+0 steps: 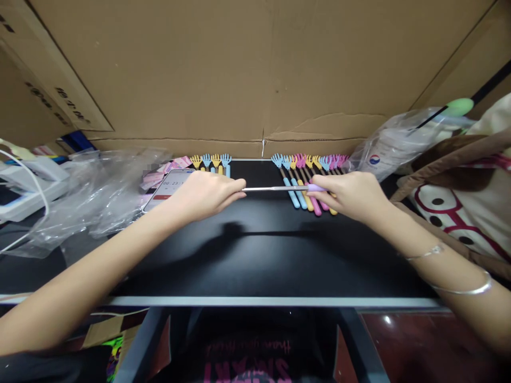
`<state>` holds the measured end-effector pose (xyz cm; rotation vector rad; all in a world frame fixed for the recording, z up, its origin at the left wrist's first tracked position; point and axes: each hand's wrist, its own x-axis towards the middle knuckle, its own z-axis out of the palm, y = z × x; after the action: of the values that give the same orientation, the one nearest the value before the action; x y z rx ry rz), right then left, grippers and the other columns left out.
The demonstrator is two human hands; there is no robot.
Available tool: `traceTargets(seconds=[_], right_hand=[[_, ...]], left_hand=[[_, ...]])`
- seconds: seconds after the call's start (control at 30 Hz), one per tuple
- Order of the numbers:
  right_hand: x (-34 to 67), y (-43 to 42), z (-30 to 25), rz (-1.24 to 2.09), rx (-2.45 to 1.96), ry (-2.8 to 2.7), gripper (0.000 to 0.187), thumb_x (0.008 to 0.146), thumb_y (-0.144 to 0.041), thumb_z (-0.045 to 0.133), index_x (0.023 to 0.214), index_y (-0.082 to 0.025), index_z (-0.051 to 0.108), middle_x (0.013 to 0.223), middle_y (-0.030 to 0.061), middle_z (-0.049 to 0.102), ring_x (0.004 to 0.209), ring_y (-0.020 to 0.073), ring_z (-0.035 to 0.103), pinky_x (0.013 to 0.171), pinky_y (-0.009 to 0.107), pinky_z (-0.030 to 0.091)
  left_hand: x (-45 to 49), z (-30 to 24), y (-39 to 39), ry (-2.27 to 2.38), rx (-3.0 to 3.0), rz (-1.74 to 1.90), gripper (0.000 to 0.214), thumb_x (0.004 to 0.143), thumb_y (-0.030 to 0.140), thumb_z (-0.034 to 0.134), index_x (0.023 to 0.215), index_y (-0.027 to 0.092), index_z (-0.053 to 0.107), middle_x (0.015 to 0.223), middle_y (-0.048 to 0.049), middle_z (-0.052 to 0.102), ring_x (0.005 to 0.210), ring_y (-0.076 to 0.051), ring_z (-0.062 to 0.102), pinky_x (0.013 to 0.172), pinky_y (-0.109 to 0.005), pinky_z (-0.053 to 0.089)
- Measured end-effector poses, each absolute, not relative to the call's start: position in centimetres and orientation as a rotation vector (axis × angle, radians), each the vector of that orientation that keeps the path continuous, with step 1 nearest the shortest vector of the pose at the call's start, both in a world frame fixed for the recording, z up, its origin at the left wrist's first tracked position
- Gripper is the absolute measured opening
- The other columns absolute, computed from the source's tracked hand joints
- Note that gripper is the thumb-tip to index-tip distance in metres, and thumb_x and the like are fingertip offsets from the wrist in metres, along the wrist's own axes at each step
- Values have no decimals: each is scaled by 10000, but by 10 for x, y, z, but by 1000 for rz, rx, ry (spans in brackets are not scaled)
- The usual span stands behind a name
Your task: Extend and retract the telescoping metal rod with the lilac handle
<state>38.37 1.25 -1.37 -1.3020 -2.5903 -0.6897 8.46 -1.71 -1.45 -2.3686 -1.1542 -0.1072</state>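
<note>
A telescopic back scratcher with a metal rod and a purple grip is held level above the black table. My left hand is closed around its left end, hiding the tip. On the right, my right hand grips the purple handle, fingers wrapped round it. Behind and below my right hand lies a row of several back scratchers with blue, yellow and pink hand-shaped heads and matching handles. Several more yellow and blue back scratchers lie beyond my left hand, partly covered by it.
A phone showing a timer and pink paper slips lie left. Crumpled clear plastic bags spread beside them. At right stand a bagged Pepsi cup and a cloth bag. A cardboard wall closes off the back.
</note>
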Motion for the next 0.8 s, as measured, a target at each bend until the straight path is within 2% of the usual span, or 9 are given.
traceTargets(seconds=[0.13, 0.27, 0.4, 0.47, 0.6, 0.8], right_hand=[[429, 25, -13, -921, -1425, -2478, 559, 875, -608, 216, 678, -205, 549, 635, 26, 644, 539, 129, 512, 484, 230, 152], [475, 33, -16, -1008, -1589, -2438, 487, 875, -582, 277, 704, -201, 529, 701, 46, 654, 602, 144, 526, 491, 228, 174], [509, 38, -18, -957, -1722, -2447, 327, 870, -490, 382, 747, -212, 501, 768, 50, 652, 641, 146, 514, 513, 233, 209], [521, 41, -19, -908, -1811, -2423, 277, 863, -460, 413, 753, -216, 486, 793, 49, 647, 655, 145, 505, 521, 235, 221], [538, 45, -20, -867, -1941, -2360, 240, 857, -418, 445, 725, -218, 442, 826, 64, 630, 707, 158, 510, 531, 245, 235], [552, 52, -22, -769, -1838, -2431, 235, 865, -398, 448, 719, -217, 414, 832, 79, 597, 757, 160, 502, 610, 247, 289]], left_hand=[[53, -10, -9, -1159, -2284, -93, 342, 936, 397, 289, 811, 208, 545, 730, -15, 644, 647, -172, 605, 494, -235, 280], [15, -12, -3, -1190, -2194, -84, 403, 937, 434, 258, 828, 207, 572, 786, -32, 653, 709, -171, 600, 533, -238, 315], [-18, -15, -2, -1188, -2111, -55, 381, 945, 412, 265, 854, 202, 570, 823, -27, 647, 737, -156, 569, 556, -242, 312], [-31, -15, -3, -1178, -2061, -38, 356, 950, 389, 275, 835, 198, 552, 773, -10, 622, 723, -144, 538, 558, -236, 299], [-52, -16, -6, -1187, -1955, 9, 342, 945, 350, 297, 724, 190, 503, 684, 1, 560, 675, -134, 473, 560, -232, 283], [-69, -21, -11, -1170, -1895, 18, 358, 948, 311, 274, 687, 189, 486, 658, -2, 541, 682, -135, 461, 547, -229, 263]])
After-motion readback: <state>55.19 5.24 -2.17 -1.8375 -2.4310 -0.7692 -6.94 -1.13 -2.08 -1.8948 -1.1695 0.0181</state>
